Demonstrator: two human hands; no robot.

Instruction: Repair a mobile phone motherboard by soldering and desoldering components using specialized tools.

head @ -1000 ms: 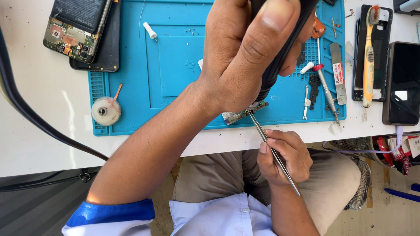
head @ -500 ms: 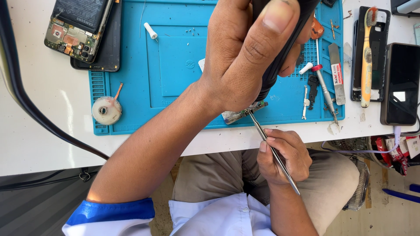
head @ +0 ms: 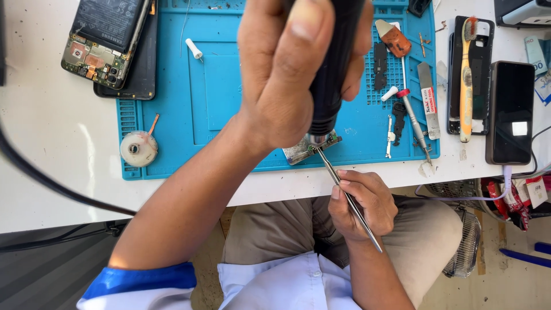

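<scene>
Fingers [head: 298, 40] of the left hand [head: 287, 74] clench a thick black handheld tool [head: 336, 63], its metal tip just above a small grey circuit board [head: 301, 152] at the near edge of the blue silicone work mat [head: 218, 103]. Right hand [head: 361, 204] fingers pinch slim steel tweezers [head: 350, 201] — tips touching that board. Beside the mat's left edge on the white desk [head: 51, 149] lies an opened phone [head: 106, 40].

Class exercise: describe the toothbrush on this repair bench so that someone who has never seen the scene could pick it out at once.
Start from the blue work mat on the white table and go just past its right edge. There a dark phone case lies flat, and the toothbrush lies lengthwise on it. Its yellow-orange handle and bristled head set it apart from the grey metal tools on the mat and the black phone beside it.
</scene>
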